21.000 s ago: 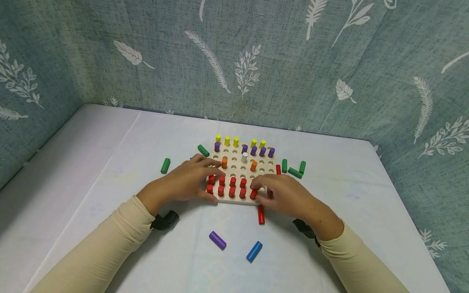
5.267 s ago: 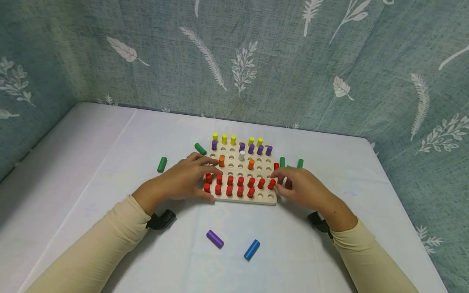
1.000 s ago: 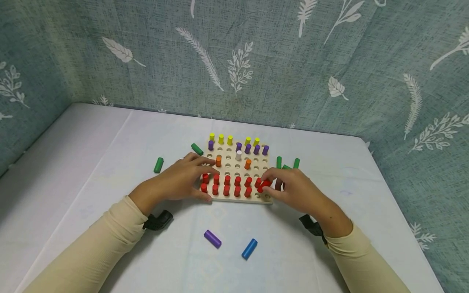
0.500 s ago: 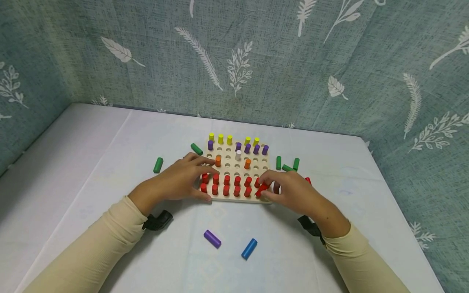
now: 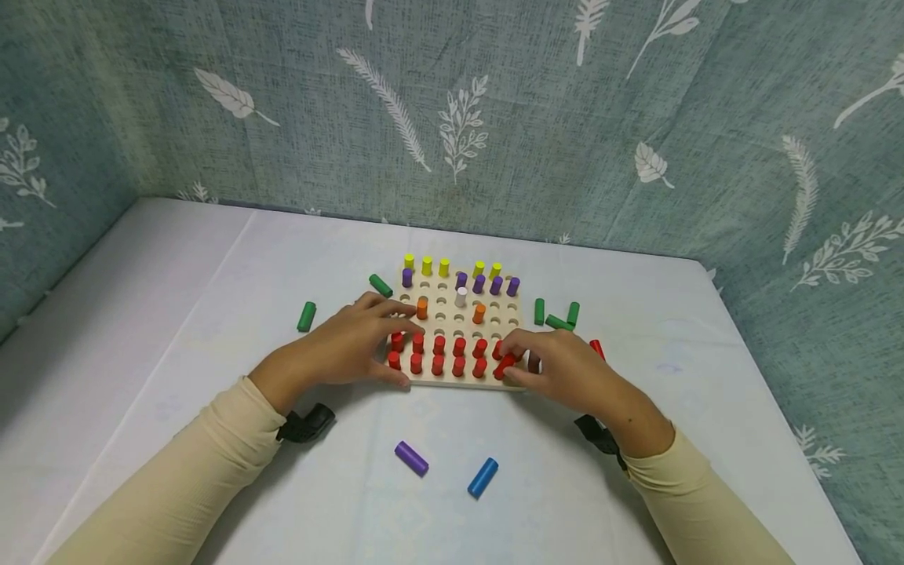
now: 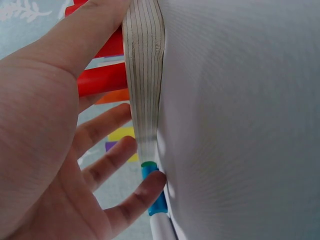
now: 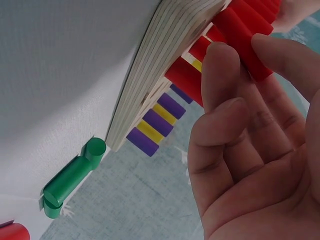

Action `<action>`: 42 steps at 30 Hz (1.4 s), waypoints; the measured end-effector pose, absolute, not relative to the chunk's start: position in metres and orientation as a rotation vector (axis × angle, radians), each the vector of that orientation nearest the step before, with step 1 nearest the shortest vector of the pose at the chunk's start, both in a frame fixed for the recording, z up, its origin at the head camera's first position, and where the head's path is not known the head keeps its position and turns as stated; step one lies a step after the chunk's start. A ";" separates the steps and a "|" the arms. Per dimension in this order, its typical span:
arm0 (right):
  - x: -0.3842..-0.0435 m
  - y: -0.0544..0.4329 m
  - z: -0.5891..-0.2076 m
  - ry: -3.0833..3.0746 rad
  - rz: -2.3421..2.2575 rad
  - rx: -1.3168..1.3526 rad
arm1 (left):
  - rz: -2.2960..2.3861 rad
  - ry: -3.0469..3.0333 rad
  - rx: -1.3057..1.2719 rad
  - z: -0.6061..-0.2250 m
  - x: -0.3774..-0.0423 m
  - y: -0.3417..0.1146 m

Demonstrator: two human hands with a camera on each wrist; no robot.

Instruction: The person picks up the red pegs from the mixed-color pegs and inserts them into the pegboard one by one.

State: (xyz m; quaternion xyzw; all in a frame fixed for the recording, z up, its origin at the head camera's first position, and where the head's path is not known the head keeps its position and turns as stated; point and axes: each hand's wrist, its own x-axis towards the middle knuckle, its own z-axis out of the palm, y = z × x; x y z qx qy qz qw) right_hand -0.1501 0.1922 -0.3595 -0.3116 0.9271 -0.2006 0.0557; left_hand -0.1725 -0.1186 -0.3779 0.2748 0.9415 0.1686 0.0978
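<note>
A pale wooden pegboard lies on the table, with two front rows of standing red pegs. My right hand pinches a red peg between thumb and fingertips at the front row, just right of the standing ones. That peg leans a little; its lower end is at the board. My left hand rests along the board's left side, fingers spread loosely and thumb at the front left corner. In the left wrist view, a blue peg lies beneath its fingertips. The right hand hides the board's front right corner.
Yellow pegs, purple pegs, a white peg and orange pegs stand farther back. Loose green pegs lie on both sides, a red one at right. A purple peg and blue peg lie in front.
Over the earlier frames, more red pegs came to stand in the front two rows, and the loose red one in front is gone. Lately my right hand has brought its peg down to the front row.
</note>
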 end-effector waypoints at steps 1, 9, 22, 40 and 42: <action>-0.150 0.192 -0.360 2.812 -0.611 -0.946 | 0.499 2.787 0.811 -0.378 -0.173 -0.118; -0.151 0.191 -0.361 2.797 -0.616 -0.956 | 0.493 2.791 0.821 -0.379 -0.173 -0.118; -0.151 0.201 -0.351 2.845 -0.657 -0.943 | 0.509 2.788 0.821 -0.379 -0.173 -0.117; -0.174 0.234 -0.350 2.859 -0.669 -0.632 | 0.486 2.808 0.833 -0.381 -0.173 -0.118; -0.177 0.239 -0.351 2.846 -0.672 -0.602 | 0.487 2.811 0.835 -0.382 -0.173 -0.118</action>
